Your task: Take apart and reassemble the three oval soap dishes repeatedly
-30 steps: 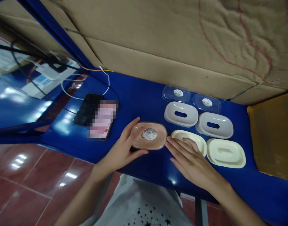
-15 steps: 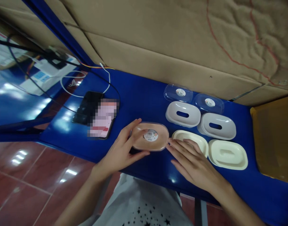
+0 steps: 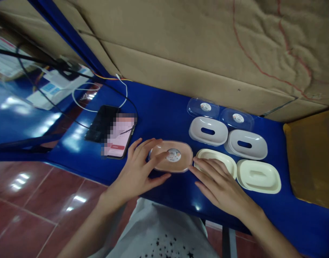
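A pinkish-tan oval soap box with a clear lid and a round sticker (image 3: 177, 162) lies on the blue table (image 3: 164, 111). My left hand (image 3: 136, 172) rests against its left side, fingers spread over the lid and thumb along the near edge. My right hand (image 3: 217, 184) lies flat with fingers stretched out, its tips touching the box's right end and covering part of a cream oval tray (image 3: 220, 159).
A second cream tray (image 3: 258, 175) lies to the right. Behind are two grey slotted trays (image 3: 207, 130) (image 3: 246, 144) and two clear lids (image 3: 203, 107) (image 3: 236, 119). A phone (image 3: 110, 130) with cables lies left. Cardboard (image 3: 196, 46) backs the table.
My left hand's fingers have slid further over the lid of the soap box. The right hand has stayed almost still.
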Tool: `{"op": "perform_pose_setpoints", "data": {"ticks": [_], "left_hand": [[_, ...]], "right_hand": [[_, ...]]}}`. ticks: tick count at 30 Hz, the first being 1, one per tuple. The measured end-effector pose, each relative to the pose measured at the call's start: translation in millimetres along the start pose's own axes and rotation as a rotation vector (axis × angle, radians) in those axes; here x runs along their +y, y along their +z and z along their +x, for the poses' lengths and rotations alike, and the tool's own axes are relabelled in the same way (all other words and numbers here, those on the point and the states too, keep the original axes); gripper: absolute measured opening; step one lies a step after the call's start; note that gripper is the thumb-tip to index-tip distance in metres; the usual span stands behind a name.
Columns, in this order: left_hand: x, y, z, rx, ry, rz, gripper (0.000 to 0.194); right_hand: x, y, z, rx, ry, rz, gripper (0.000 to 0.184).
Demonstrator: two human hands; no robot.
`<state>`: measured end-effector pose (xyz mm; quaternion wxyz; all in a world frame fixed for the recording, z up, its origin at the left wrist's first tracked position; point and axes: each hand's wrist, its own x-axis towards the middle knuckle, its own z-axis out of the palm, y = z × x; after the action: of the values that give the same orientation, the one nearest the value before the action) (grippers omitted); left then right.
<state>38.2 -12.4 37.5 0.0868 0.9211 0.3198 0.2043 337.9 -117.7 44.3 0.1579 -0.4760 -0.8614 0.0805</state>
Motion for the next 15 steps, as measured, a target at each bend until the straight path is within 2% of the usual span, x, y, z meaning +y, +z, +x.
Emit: {"op": "perform_pose_setpoints", "data": {"ticks": [5,10,13,15], "left_hand": [[-8,-4.7,16,-0.027,0.028,0.097,0.051],[-24,-9.2,58,-0.054,-0.061,0.193,0.042],[-13,-7.8,84,-0.025,-0.062,0.267,0.038],[2,-0.6,99,-0.014,0.026,0.248,0.036]], "right_hand": [[3,0,-3,0.011,0.044,-0.019,0.056],[5,0,-5,0.028,0.06,-0.041,0.049],[7,0,-5,0.055,0.068,-0.079,0.046],[11,-1,-5,0.066,0.097,-0.108,0.043]]}}
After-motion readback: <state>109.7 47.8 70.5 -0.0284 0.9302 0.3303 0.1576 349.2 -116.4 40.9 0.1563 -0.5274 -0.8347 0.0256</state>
